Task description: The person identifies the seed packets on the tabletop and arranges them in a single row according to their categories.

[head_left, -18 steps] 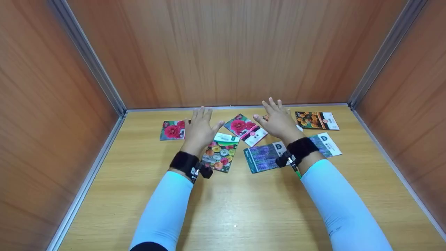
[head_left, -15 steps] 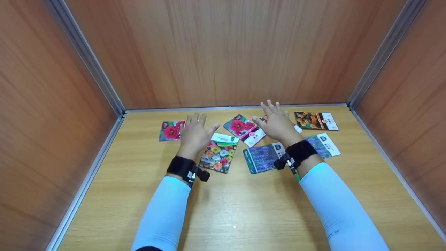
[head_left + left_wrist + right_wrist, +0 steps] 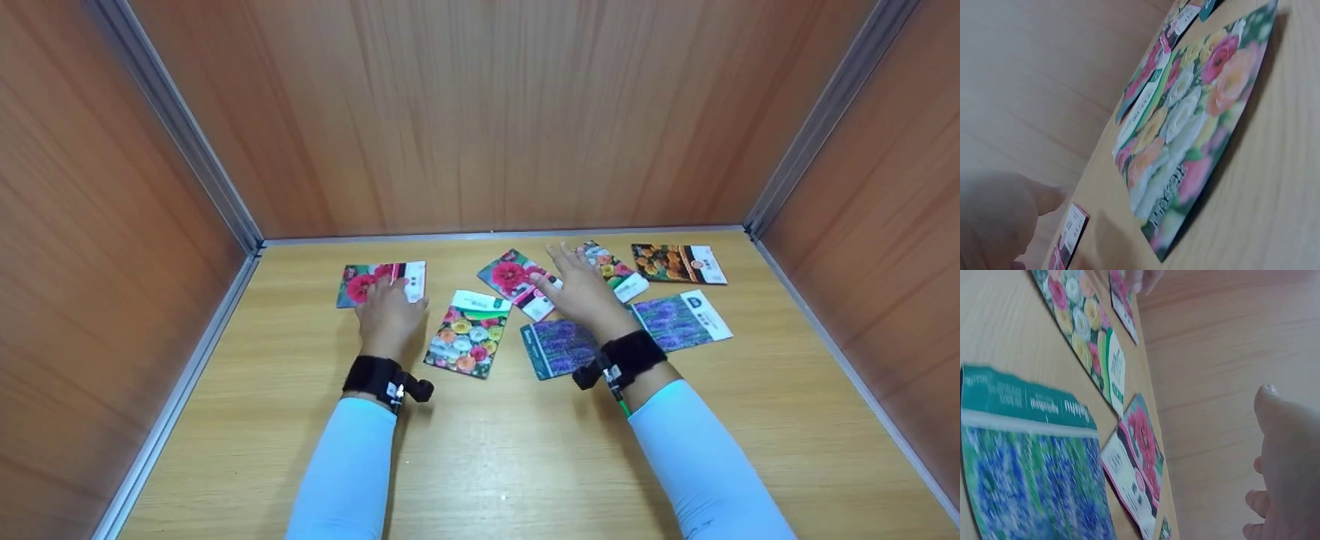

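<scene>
Flat, flower-printed packets like seed packets lie on the table. My left hand [image 3: 388, 319] reaches over the packet with pink flowers [image 3: 359, 288] at the far left, fingertips right at its face and white end. My right hand [image 3: 589, 296], fingers spread and holding nothing, is over the middle group. It overlaps a second pink-flower packet [image 3: 507, 273] and a purple lavender packet [image 3: 551, 351] in the head view. A mixed-flower packet [image 3: 466, 341] lies between the hands. In the right wrist view my right thumb [image 3: 1268, 408] stands out straight, apart from the packets.
Beyond the right hand lie another mixed-flower packet [image 3: 606, 264], an orange-flower packet [image 3: 660, 261] and a second lavender packet [image 3: 671, 322]. Wooden panels with metal edge strips enclose the table [image 3: 465, 465] at the back [image 3: 480, 112] and both sides.
My left hand has moved left and lowered from beside the mixed-flower packet to the left pink-flower packet. My right hand has drawn slightly back toward me and left, uncovering the rear mixed-flower packet.
</scene>
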`<act>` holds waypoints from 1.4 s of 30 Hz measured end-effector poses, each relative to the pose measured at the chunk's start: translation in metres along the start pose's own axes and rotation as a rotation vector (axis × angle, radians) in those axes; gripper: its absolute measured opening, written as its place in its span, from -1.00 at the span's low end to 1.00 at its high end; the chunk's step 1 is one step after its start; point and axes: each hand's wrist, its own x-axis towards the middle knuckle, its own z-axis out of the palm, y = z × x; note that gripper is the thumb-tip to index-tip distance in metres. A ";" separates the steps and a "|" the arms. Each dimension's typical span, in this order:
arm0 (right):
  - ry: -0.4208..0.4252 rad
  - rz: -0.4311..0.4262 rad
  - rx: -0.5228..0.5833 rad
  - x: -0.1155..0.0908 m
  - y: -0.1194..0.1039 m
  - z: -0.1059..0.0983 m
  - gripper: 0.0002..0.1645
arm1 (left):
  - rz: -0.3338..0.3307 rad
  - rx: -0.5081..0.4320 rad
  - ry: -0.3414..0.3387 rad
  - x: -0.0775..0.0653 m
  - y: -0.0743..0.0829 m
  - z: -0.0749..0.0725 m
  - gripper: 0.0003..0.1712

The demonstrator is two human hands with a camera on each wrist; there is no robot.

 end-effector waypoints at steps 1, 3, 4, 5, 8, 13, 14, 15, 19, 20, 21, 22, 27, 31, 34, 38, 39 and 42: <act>-0.006 0.003 0.017 -0.001 -0.001 0.002 0.09 | -0.010 -0.006 -0.007 0.001 -0.002 0.001 -0.09; -0.011 0.005 0.042 -0.002 -0.002 0.007 0.06 | -0.023 -0.013 -0.031 0.002 -0.003 0.005 -0.08; -0.013 0.008 0.056 -0.003 -0.003 0.009 0.05 | -0.026 -0.010 -0.043 0.002 -0.004 0.006 -0.08; -0.012 0.010 0.069 -0.004 -0.003 0.011 0.04 | -0.025 -0.007 -0.055 0.002 -0.004 0.008 -0.08; -0.013 0.005 0.114 -0.007 -0.003 0.016 0.01 | -0.004 0.042 -0.066 0.001 -0.005 0.015 -0.12; -0.012 0.001 0.158 -0.012 -0.003 0.024 0.03 | 0.008 0.078 -0.001 -0.005 -0.004 0.020 -0.16; -0.010 -0.004 0.163 -0.013 -0.003 0.026 0.03 | 0.004 0.078 0.011 -0.006 -0.004 0.020 -0.16; -0.008 -0.006 0.166 -0.015 -0.004 0.027 0.03 | -0.002 0.075 0.016 -0.007 -0.003 0.020 -0.17; -0.011 -0.024 0.178 -0.018 -0.009 0.036 0.03 | -0.025 0.105 0.000 -0.014 0.001 0.013 -0.30; -0.017 -0.024 0.187 -0.019 -0.010 0.037 0.03 | -0.031 0.117 -0.010 -0.016 0.003 0.011 -0.33; -0.023 -0.020 0.194 -0.019 -0.011 0.039 0.02 | -0.036 0.124 -0.023 -0.018 0.005 0.009 -0.37; -0.028 -0.016 0.199 -0.020 -0.012 0.040 0.01 | -0.042 0.127 -0.034 -0.020 0.007 0.007 -0.40; -0.040 0.006 0.221 -0.021 -0.016 0.042 -0.09 | -0.003 0.148 -0.034 -0.025 0.015 0.001 -0.63; -0.048 0.015 0.261 -0.020 -0.017 0.037 -0.12 | 0.143 0.208 0.161 -0.025 0.017 -0.003 -0.73; -0.057 0.022 0.363 -0.020 -0.017 0.033 -0.12 | 0.284 0.208 0.368 -0.026 0.018 -0.006 -0.75; -0.057 0.013 0.546 -0.021 -0.014 0.030 -0.16 | 0.452 0.179 0.533 -0.030 0.020 -0.008 -0.79; -0.059 0.009 0.584 -0.022 -0.013 0.030 -0.17 | 0.481 0.169 0.545 -0.031 0.021 -0.008 -0.80; -0.069 0.002 0.667 -0.023 -0.010 0.032 -0.23 | 0.544 0.135 0.547 -0.034 0.026 -0.006 -0.80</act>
